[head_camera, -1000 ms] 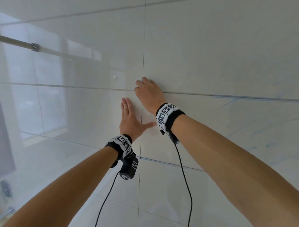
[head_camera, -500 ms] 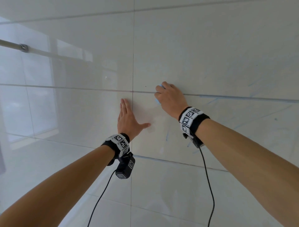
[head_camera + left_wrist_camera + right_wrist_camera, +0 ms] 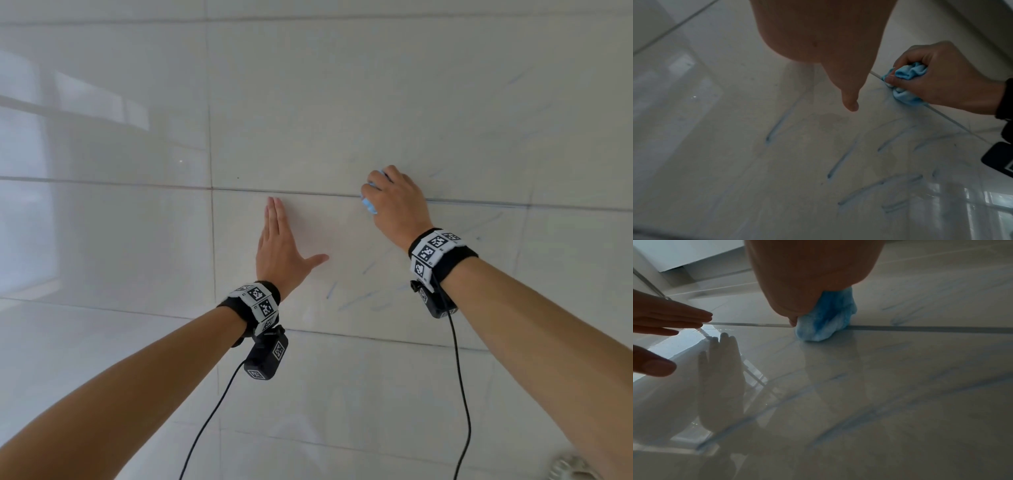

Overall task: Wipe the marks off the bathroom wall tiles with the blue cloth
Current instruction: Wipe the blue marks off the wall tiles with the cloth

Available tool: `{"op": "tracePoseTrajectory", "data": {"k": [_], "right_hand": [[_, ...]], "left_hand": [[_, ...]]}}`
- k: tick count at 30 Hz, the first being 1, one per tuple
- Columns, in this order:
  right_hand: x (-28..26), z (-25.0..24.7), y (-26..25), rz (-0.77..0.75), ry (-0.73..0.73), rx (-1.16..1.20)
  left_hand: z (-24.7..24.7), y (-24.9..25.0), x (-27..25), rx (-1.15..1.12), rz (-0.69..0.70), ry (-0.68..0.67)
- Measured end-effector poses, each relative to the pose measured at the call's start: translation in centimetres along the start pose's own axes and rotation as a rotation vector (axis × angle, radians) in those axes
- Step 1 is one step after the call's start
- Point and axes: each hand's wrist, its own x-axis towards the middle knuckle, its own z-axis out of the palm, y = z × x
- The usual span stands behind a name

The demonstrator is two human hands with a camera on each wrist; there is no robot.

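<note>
My right hand (image 3: pixel 394 200) grips a bunched blue cloth (image 3: pixel 369 205) and presses it on the horizontal grout line (image 3: pixel 479 202) of the glossy white wall tiles (image 3: pixel 342 102). The wrist views show the cloth (image 3: pixel 904 81) (image 3: pixel 825 321) wadded under the curled fingers, right on the joint. My left hand (image 3: pixel 279 240) lies flat on the tile to the left, fingers straight, thumb spread. Blue streak marks (image 3: pixel 356 299) (image 3: pixel 840 160) run across the tile below and right of the hands.
More faint blue marks (image 3: pixel 513 78) show on the upper right tile. A vertical grout line (image 3: pixel 210 240) runs left of my left hand. Cables hang from both wrist cameras. A round fitting (image 3: pixel 568 467) shows at the bottom right corner.
My right hand has slid the cloth to the right along the horizontal grout line, away from the vertical joint. The left hand stays flat on the tile; the view has panned right.
</note>
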Motion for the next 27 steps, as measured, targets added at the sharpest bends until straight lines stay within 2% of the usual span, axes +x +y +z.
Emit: {"op": "tracePoseTrajectory", "data": {"k": [14,19,24,27], "right_hand": [[-8.0,-3.8,10.7,0.059,-0.042,0.014],[-12.0,-5.2,15.2,0.088,0.016,0.028],[-15.6,-7.1,19.0,0.247,-0.065,0.009],[-16.8,-8.4,20.8,0.334,-0.022,0.076]], "left_hand": [[6.4,13.4,0.3,0.003,0.044,0.117],[7.8,17.0,-0.6,-0.001,0.047,0.11],[9.0,20.3,-1.3,-0.013,0.065,0.077],[9.4,22.0,-1.4,-0.014,0.057,0.05]]}}
